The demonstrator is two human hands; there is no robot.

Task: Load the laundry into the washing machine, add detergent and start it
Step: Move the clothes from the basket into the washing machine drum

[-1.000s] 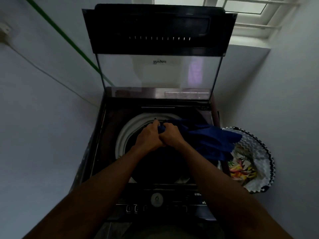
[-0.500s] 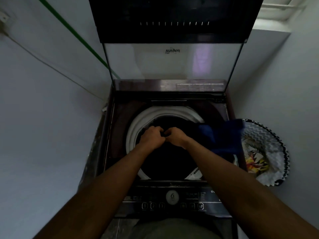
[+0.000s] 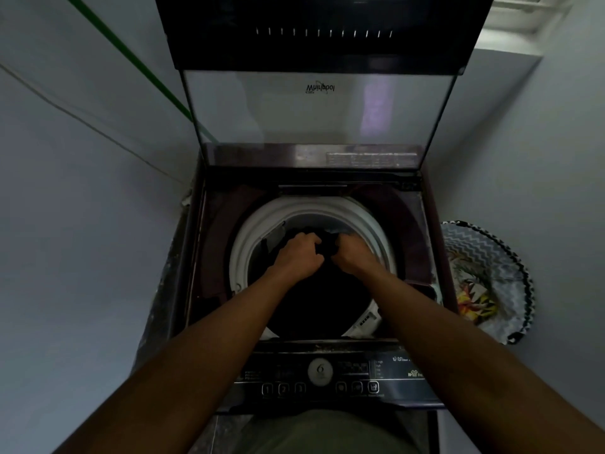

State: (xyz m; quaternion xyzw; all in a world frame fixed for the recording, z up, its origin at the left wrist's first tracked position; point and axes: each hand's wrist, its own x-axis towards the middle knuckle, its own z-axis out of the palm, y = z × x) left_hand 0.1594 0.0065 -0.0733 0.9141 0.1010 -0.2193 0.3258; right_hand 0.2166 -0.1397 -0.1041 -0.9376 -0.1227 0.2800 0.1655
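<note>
- Nearest us, the control panel (image 3: 320, 378) along the washing machine's (image 3: 209, 257) front edge.
- Both hands inside the drum's white rim (image 3: 242, 253): left hand (image 3: 299, 255) and right hand (image 3: 352, 255), fingers curled into a dark garment (image 3: 324, 239).
- Right, on the floor, the laundry basket (image 3: 510, 257), colourful cloth inside.
- Behind, the glass lid (image 3: 314, 106) upright.

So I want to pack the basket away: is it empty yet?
Not empty: the basket beside the washer still holds colourful patterned cloth at its bottom.
</note>
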